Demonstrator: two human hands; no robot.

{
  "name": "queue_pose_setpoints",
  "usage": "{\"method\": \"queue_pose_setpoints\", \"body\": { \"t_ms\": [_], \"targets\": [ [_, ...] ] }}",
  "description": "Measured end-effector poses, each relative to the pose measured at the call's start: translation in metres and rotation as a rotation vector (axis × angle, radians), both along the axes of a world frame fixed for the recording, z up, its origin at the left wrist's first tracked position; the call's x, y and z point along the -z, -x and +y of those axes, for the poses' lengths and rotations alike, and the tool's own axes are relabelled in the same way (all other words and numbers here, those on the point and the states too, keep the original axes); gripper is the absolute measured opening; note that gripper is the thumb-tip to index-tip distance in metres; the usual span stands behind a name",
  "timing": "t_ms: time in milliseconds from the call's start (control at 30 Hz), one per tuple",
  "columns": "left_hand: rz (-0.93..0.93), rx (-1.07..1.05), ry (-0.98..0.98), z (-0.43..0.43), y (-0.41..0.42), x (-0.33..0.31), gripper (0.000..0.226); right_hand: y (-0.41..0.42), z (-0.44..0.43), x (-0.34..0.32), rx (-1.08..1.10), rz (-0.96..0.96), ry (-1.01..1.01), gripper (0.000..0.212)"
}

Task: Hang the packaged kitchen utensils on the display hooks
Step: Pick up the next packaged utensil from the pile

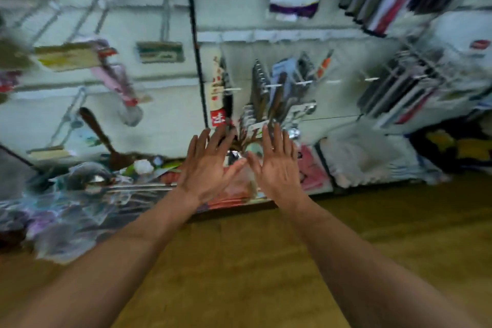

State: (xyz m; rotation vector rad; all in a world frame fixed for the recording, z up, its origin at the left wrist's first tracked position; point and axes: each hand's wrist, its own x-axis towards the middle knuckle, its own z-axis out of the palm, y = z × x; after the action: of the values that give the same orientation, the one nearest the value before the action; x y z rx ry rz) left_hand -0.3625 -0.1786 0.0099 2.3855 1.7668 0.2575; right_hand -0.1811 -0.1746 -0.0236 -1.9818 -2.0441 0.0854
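hovering side by side before the display wall, the left grip [210, 165] and the right grip [274, 165] are both spread apart, fingers straight, backs to the camera, thumbs nearly meeting, holding nothing. blur smears the whole view, so fine detail is uncertain.

the packaged utensils [101, 186] not yet hung seem to lie in a loose heap low on the left: shiny ladle bowls and long handles under crinkled clear film. whether the heap rests on a low shelf or the wooden floor [266, 261] i cannot tell. other packs already hang crowded on the display hooks [274, 85], just above the fingertips. one bare hook [371, 79] shows further right.

each pack is probably light and stiff along the handle, with a heavier bowl end that would swing. the film looks slippery, and a thin header could tear at its hole. the best hold is likely a pinch at the top, just beside the hang hole, with the other grip steadying the handle.

the hanging row is tight and leaves little room. a black post [197, 48] stands just left of it, a dark wooden spatula [106, 141] hangs further left, and a pink pack [311, 168] sits just beside the right grip.
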Motion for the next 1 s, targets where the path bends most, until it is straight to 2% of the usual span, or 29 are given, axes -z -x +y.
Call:
{"method": "queue_pose_setpoints", "body": {
  "t_ms": [167,300,500,567,633,700,867,1000],
  "targets": [
    [-0.003,0.114,-0.039,0.025,-0.121,-0.015,0.084,-0.12,-0.002,-0.013,0.137,0.027,0.005,0.073],
    [-0.014,0.192,-0.084,0.045,-0.186,-0.012,0.086,-0.187,0.003,-0.006,0.188,0.005,0.045,0.078],
    [-0.058,0.234,-0.03,0.095,-0.237,0.001,0.098,-0.239,0.043,0.0,0.236,-0.005,0.058,0.075],
    [-0.089,0.267,-0.028,0.121,-0.251,0.009,0.094,-0.25,0.069,0.004,0.262,0.003,0.062,0.074],
    [-0.16,0.269,0.014,0.15,-0.266,0.021,0.081,-0.259,0.096,0.013,0.316,0.027,0.081,0.072],
    [-0.28,0.222,0.112,0.176,-0.285,0.039,0.063,-0.266,0.122,0.029,0.379,0.075,0.136,0.072],
    [-0.644,-0.037,0.245,0.236,-0.334,0.066,0.045,-0.276,0.164,0.07,0.438,0.193,0.247,0.068],
    [-0.847,-0.318,0.357,0.292,-0.368,0.071,0.048,-0.289,0.19,0.087,0.365,0.178,0.355,0.067]
  ]
}}
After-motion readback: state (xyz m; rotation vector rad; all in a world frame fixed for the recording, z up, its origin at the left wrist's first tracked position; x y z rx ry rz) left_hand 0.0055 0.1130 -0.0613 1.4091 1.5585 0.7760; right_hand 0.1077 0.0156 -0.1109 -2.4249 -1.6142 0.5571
